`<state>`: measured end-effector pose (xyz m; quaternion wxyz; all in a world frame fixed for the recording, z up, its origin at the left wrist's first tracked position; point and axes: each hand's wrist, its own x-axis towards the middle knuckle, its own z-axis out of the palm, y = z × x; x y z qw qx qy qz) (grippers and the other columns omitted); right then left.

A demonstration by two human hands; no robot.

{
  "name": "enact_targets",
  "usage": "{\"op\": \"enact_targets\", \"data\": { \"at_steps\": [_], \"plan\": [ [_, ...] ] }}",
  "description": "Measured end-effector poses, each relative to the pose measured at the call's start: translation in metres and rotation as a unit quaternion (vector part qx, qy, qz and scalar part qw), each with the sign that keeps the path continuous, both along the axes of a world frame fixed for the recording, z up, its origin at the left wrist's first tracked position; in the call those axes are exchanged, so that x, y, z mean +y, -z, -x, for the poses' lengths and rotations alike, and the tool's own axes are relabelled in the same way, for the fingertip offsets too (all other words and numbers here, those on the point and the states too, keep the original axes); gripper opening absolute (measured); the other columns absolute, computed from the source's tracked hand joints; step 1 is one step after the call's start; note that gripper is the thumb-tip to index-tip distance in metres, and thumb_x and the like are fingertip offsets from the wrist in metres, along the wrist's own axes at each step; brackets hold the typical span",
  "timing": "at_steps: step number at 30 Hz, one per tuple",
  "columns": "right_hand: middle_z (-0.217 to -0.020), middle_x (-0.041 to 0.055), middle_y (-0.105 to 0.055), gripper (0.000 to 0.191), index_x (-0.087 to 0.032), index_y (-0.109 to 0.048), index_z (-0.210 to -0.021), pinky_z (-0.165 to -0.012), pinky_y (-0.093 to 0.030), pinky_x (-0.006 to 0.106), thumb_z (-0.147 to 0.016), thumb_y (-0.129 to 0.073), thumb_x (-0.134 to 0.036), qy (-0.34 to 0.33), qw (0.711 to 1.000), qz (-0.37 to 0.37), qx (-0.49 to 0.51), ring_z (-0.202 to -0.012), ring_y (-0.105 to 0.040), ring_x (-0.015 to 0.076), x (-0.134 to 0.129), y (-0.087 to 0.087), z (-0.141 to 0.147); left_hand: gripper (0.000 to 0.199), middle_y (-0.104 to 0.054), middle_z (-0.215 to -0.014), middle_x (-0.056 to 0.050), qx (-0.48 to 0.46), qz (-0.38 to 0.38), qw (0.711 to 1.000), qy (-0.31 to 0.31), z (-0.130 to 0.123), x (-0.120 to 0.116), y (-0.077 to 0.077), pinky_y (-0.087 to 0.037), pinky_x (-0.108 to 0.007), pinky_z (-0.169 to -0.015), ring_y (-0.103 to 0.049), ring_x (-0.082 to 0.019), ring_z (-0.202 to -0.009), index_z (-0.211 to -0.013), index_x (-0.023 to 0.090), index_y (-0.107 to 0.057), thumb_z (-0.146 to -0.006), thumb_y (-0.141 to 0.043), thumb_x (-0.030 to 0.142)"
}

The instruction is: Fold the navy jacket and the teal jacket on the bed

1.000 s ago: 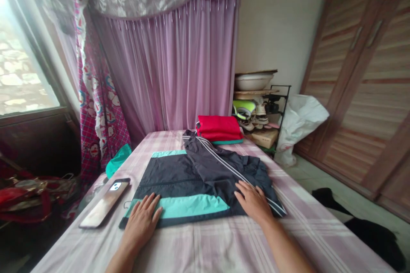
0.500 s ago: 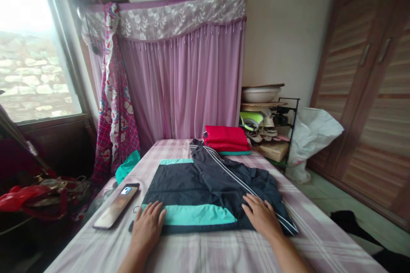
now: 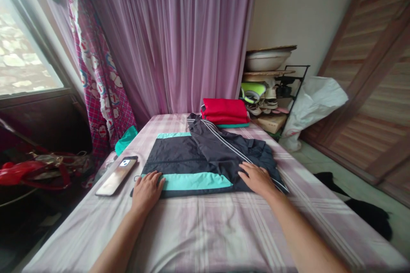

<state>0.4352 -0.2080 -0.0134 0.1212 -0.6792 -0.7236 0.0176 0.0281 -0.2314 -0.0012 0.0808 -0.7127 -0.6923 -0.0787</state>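
While the dark jacket (image 3: pixel 176 149) lies spread on the checked cloth (image 3: pixel 198 230), I judge this a smoothing step, left hand (image 3: pixel 147 188) at its eight o'clock, right hand (image 3: pixel 258 178) at four, both splayed, gripping nothing, and the next move calls for pinching an edge, clear of the phone (image 3: pixel 115 177) at nine.

From my remote seat I see soft daylight from a washed-out glass window (image 3: pixel 25 55) left of the pink-and-white plaid cloth (image 3: pixel 198 234); murky shadow sits beneath that window. Right of the cloth, the brown slatted wooden wardrobe (image 3: pixel 368 94) leans, stretched and smeared. Atop the cloth, the black-and-turquoise fabric garment (image 3: pixel 176 149) looks clearer.
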Motion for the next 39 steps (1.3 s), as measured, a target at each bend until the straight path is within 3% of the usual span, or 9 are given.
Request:
{"op": "enact_targets", "data": {
  "at_steps": [3, 6, 9, 12, 16, 23, 28, 33, 39],
  "plan": [
    [-0.122, 0.0064, -0.072, 0.034, -0.025, -0.073, -0.113, -0.09, -0.046, 0.034, -0.095, -0.045, -0.033, -0.002, 1.0, 0.001, 0.003, -0.109, -0.066, 0.0234, 0.013, -0.018, -0.01, 0.05, -0.074, -0.117, -0.01, 0.004, 0.052, 0.999, -0.005, 0.004, 0.013, -0.018, -0.049, -0.039, -0.092, -0.068, -0.026, -0.108, -0.11, 0.023, -0.071, -0.101, -0.028, 0.046],
    [-0.11, 0.0068, -0.076, 0.032, -0.024, -0.075, -0.104, -0.073, -0.046, 0.031, -0.095, -0.045, -0.032, 0.07, 0.997, -0.027, 0.018, -0.091, -0.069, 0.0237, 0.027, -0.028, -0.018, 0.051, -0.077, -0.104, -0.01, 0.022, 0.103, 0.994, -0.027, 0.005, 0.037, -0.035, -0.05, -0.034, -0.078, -0.072, -0.026, -0.097, -0.106, 0.024, -0.071, -0.101, -0.026, 0.048],
    [-0.107, 0.0061, -0.075, 0.028, -0.025, -0.074, -0.103, -0.068, -0.044, 0.03, -0.093, -0.049, -0.033, 0.111, 0.993, -0.033, 0.036, -0.089, -0.069, 0.023, 0.033, -0.02, -0.024, 0.046, -0.077, -0.103, -0.008, 0.036, 0.122, 0.992, -0.024, -0.003, 0.067, -0.046, -0.049, -0.031, -0.074, -0.072, -0.026, -0.096, -0.109, 0.027, -0.07, -0.099, -0.03, 0.048],
    [-0.105, 0.0045, -0.074, 0.027, -0.025, -0.074, -0.101, -0.07, -0.045, 0.029, -0.091, -0.051, -0.035, 0.109, 0.992, -0.026, 0.062, -0.091, -0.068, 0.0216, 0.034, -0.003, -0.032, 0.041, -0.077, -0.103, -0.007, 0.044, 0.126, 0.991, 0.001, -0.021, 0.099, -0.055, -0.049, -0.03, -0.076, -0.072, -0.024, -0.096, -0.109, 0.029, -0.071, -0.098, -0.035, 0.045],
    [-0.104, 0.0035, -0.073, 0.029, -0.026, -0.072, -0.105, -0.071, -0.046, 0.029, -0.09, -0.051, -0.041, 0.109, 0.989, -0.018, 0.103, -0.088, -0.068, 0.0198, 0.033, 0.008, -0.041, 0.038, -0.077, -0.103, -0.006, 0.067, 0.096, 0.99, 0.073, -0.057, 0.148, -0.064, -0.05, -0.03, -0.081, -0.072, -0.023, -0.095, -0.11, 0.028, -0.073, -0.096, -0.039, 0.038],
    [-0.11, 0.0047, -0.071, 0.028, -0.025, -0.07, -0.111, -0.075, -0.044, 0.029, -0.091, -0.052, -0.034, 0.123, 0.991, 0.022, 0.051, -0.1, -0.067, 0.021, 0.027, -0.008, -0.033, 0.042, -0.07, -0.125, -0.006, 0.076, 0.059, 0.975, 0.201, -0.158, 0.229, -0.065, -0.047, -0.036, -0.097, -0.064, -0.024, -0.114, -0.129, 0.027, -0.064, -0.095, -0.041, 0.023],
    [-0.103, 0.0044, -0.072, 0.024, -0.024, -0.07, -0.108, -0.073, -0.042, 0.028, -0.091, -0.055, -0.031, 0.131, 0.988, 0.048, 0.063, -0.094, -0.067, 0.0196, 0.027, -0.011, -0.034, 0.042, -0.066, -0.131, -0.006, 0.173, -0.021, 0.907, 0.383, -0.211, 0.275, -0.057, -0.041, -0.042, -0.107, -0.055, -0.025, -0.126, -0.124, 0.024, -0.066, -0.088, -0.049, 0.011],
    [-0.094, 0.0031, -0.072, 0.017, -0.023, -0.07, -0.096, -0.069, -0.038, 0.026, -0.086, -0.058, -0.028, 0.128, 0.982, 0.086, 0.112, -0.084, -0.065, 0.0173, 0.026, -0.02, -0.039, 0.034, -0.073, -0.102, -0.008, 0.212, -0.049, 0.887, 0.408, -0.213, 0.308, -0.054, -0.029, -0.048, -0.116, -0.06, -0.024, -0.113, -0.1, 0.019, -0.073, -0.087, -0.044, 0.008],
    [-0.097, 0.0002, -0.073, 0.03, -0.025, -0.069, -0.095, -0.07, -0.039, 0.025, -0.071, -0.058, -0.011, 0.109, 0.967, 0.146, 0.178, -0.087, -0.065, 0.0167, 0.02, -0.034, -0.047, 0.031, -0.069, -0.082, -0.007, 0.223, -0.071, 0.89, 0.392, -0.189, 0.312, -0.066, -0.025, -0.049, -0.117, -0.064, -0.022, -0.097, -0.091, 0.017, -0.072, -0.084, -0.044, 0.006]
  ]
}}
